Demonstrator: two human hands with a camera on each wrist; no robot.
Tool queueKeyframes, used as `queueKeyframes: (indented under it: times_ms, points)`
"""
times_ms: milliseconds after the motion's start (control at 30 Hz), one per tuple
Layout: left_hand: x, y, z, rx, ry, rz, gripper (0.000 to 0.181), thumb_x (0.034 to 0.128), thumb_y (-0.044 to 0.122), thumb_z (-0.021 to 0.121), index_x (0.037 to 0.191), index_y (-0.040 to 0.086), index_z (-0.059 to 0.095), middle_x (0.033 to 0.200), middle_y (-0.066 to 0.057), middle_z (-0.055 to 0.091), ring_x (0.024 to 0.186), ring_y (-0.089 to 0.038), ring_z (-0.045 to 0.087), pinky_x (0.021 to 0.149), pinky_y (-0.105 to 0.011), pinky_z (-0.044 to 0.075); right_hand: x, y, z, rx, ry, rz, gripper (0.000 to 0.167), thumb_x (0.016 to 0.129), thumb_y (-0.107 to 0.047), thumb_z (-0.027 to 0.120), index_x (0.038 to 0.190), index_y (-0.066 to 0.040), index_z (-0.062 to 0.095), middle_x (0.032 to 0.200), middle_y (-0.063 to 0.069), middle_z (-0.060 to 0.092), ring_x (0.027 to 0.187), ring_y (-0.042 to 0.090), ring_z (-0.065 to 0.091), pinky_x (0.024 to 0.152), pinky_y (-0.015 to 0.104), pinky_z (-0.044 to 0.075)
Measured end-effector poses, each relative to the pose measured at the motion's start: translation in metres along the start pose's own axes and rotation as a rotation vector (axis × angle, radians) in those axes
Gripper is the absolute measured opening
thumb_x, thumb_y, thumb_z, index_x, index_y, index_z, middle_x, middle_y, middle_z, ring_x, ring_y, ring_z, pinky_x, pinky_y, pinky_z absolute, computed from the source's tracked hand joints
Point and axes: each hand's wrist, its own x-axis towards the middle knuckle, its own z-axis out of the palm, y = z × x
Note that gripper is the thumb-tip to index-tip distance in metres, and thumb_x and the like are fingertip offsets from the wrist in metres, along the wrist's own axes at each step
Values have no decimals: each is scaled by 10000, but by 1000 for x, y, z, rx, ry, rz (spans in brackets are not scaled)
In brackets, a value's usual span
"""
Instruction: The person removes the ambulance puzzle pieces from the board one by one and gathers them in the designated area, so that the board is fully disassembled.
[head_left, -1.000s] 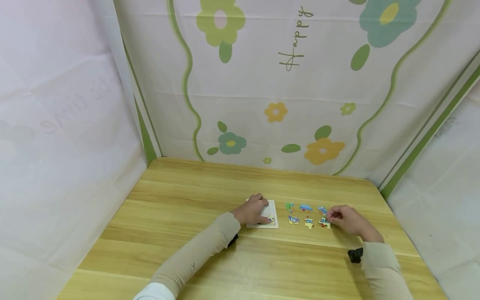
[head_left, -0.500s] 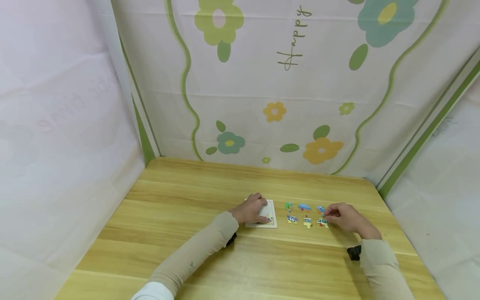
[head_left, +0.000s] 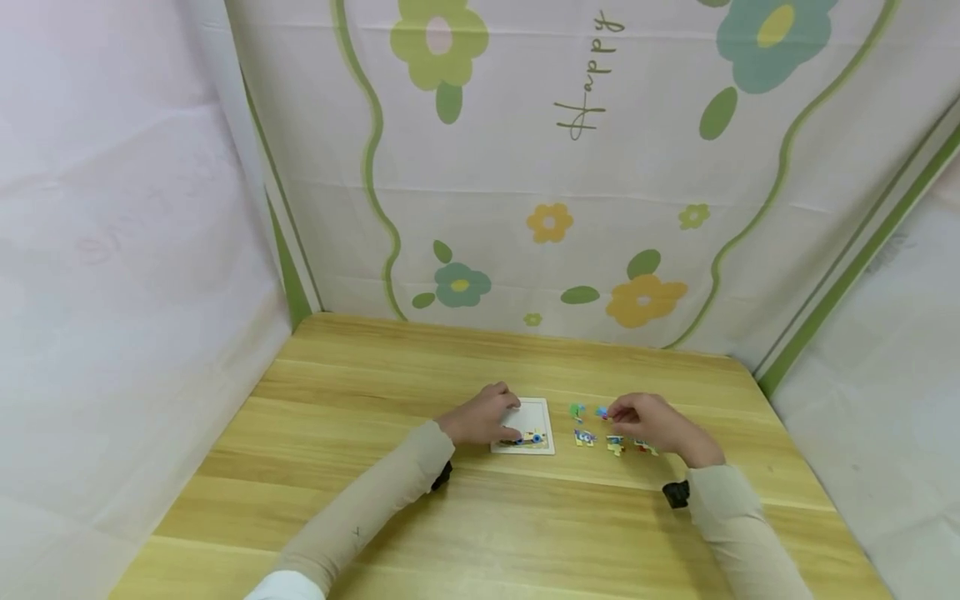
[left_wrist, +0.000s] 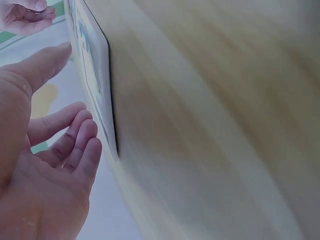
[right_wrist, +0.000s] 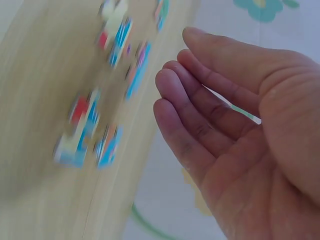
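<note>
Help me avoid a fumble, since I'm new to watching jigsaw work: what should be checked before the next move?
1. Right hand free to pick: ok, the right wrist view shows nothing held.
2. Left hand steadying the puzzle tray: cannot tell, contact is unclear.
3. Tray flat on the wooden table: ok.
4. Room left in the tray: ok, a bare white area shows.
5. All loose jigsaw pieces unobstructed in the head view: not ok, the right hand covers part of the group.
</note>
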Motion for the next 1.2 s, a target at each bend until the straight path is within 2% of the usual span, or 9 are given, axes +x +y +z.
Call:
queueKeyframes:
  times_ms: [200, 400, 500, 700, 833, 1000, 1200]
  points:
    - [-21, -10, -4, -32, -22, -8, 609, 982, 380, 767, 1442, 17, 600, 1268, -73, 555, 1025, -145, 456, 893, -262, 449, 23, -23, 18, 3, -47, -84, 271, 986, -92, 740, 1203, 67, 706, 1119, 162, 741, 978, 200, 712, 837, 308, 600]
    - [-38, -10, -7, -8, -22, -8, 608, 980, 384, 769, 1451, 38, 600, 1279, -52, 547, 1083, -147, 461, 958, -289, 457, 49, -52, 37, -53, -100, -149, 225, 972, -54, 747, 1175, 43, 730, 1115, 152, 744, 951, 172, 706, 817, 288, 595]
    - [-44, -9, -7, -36, -20, -9, 599, 980, 355, 774, 1448, 26, 596, 1279, -48, 535, 1105, -153, 461, 983, -304, 460, 59, -70, 45, -73, -131, -185, 199, 976, -50, 737, 1160, 26, 740, 1116, 147, 739, 943, 162, 693, 814, 291, 591]
    - [-47, -9, -7, -68, -1, 2, 573, 973, 309, 785, 1417, -2, 601, 1255, -67, 529, 1094, -159, 450, 985, -312, 450, 75, -101, 58, -87, -188, -220, 230, 984, -59, 730, 1197, 26, 725, 1183, 151, 724, 1023, 236, 689, 897, 390, 592]
    - [-47, -10, -7, -76, 11, 19, 559, 968, 295, 793, 1394, -19, 610, 1237, -87, 540, 1066, -160, 446, 953, -304, 440, 83, -112, 66, -101, -187, -257, 241, 967, -14, 728, 1201, 42, 722, 1193, 157, 727, 1045, 261, 694, 915, 399, 590]
    - [-46, -12, -6, -72, 16, 34, 546, 964, 298, 799, 1388, 3, 621, 1245, -98, 550, 1066, -161, 455, 948, -304, 445, 89, -113, 75, -135, -158, -289, 263, 941, 26, 737, 1203, 47, 725, 1197, 149, 725, 1060, 263, 693, 918, 390, 588]
    - [-45, -11, -6, -51, 2, 35, 535, 965, 291, 799, 1388, 15, 622, 1257, -111, 556, 1092, -171, 461, 969, -316, 450, 94, -108, 85, -137, -149, -244, 286, 929, 35, 754, 1215, 26, 745, 1183, 129, 705, 1056, 257, 676, 915, 408, 587]
